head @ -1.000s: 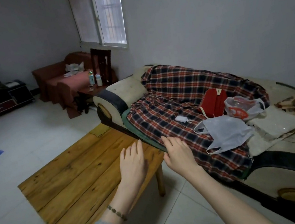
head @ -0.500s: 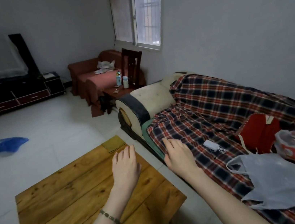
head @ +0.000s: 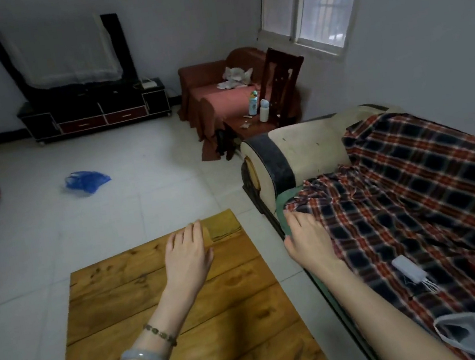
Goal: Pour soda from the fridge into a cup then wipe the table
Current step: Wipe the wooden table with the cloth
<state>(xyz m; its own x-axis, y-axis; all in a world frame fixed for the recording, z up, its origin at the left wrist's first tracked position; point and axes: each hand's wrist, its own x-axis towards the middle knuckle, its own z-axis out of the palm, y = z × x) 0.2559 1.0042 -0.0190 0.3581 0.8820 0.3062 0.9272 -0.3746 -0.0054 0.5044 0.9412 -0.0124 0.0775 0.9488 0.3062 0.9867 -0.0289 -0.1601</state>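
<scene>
Over the wooden table [head: 236, 332], the left hand [head: 187, 255] reached palm-down, fingers straight, empty, the right hand [head: 307, 238] likewise over the plaid blanket [head: 416, 200]; the distant bottle [head: 253, 104] label was unreadable.

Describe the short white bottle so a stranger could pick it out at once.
Under the window stands a small dark wooden side table, beside the cream sofa's arm. Of its two bottles, take the short white bottle, right of the taller pale-blue bottle.
</scene>
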